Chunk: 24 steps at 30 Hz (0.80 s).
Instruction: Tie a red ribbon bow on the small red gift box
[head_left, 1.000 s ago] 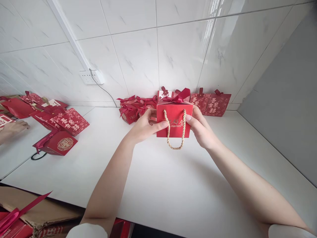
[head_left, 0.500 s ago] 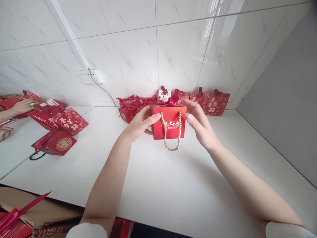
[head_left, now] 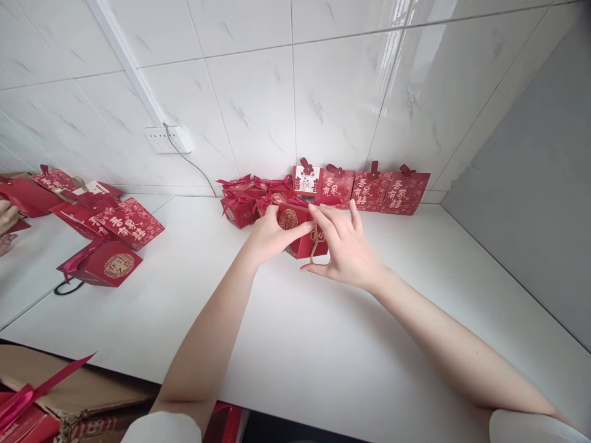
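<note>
"Red gift box point(head_left: 299, 215) is over the white table point(head_left: 300, 357), near the far red boxes point(head_left: 375, 192); how is it best held?"

"Left hand point(head_left: 271, 241) pinches it from the left, thumb in front; right hand point(head_left: 349, 251) has spread fingers by the gold rope handle point(head_left: 314, 247); I can't tell if they touch; I'd squeeze softly so the sides don't bend, and keep the rope free."

A: What occupies the centre of the head view?

B: The left hand point(head_left: 270, 239) grips a red box point(head_left: 294, 229). The right hand point(head_left: 348, 251), thumb and fingers spread, is at its gold cord handle point(head_left: 314, 245); contact is unclear.

A: And behind?

B: Four upright packages point(head_left: 375, 192) line the tiled wall point(head_left: 258, 104); ribboned boxes point(head_left: 239, 210) cluster to their left.
</note>
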### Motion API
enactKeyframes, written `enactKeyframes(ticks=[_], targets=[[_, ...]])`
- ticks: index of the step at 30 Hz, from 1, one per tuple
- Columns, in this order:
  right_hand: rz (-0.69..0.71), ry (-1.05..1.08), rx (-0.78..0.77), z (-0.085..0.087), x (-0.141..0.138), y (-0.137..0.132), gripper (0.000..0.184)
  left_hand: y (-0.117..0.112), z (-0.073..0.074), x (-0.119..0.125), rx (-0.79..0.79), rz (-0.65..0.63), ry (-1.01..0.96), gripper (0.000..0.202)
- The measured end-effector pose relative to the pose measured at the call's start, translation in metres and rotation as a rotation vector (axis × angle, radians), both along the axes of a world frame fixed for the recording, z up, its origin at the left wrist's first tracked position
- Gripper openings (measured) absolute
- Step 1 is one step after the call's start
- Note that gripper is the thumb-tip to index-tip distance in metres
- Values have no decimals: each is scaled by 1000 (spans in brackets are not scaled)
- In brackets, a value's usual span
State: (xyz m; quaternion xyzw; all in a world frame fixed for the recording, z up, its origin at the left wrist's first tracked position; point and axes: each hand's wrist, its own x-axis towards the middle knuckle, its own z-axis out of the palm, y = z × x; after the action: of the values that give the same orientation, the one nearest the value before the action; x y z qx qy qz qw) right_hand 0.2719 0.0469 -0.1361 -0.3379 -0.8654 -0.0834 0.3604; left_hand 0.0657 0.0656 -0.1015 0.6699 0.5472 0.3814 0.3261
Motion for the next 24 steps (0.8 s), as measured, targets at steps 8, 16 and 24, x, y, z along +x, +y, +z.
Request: enactKeyframes(ticks=[8,16,24], targets=[[-75,39,55,-11,-7,4,103,-8,1,16,-125,47,91,82],[105,210,-103,-2,6,8,99,-6,8,11,-41,36,47,73],[370,742,-624,19,28,9,82,-12,27,-7,13,-395,-178,80]])
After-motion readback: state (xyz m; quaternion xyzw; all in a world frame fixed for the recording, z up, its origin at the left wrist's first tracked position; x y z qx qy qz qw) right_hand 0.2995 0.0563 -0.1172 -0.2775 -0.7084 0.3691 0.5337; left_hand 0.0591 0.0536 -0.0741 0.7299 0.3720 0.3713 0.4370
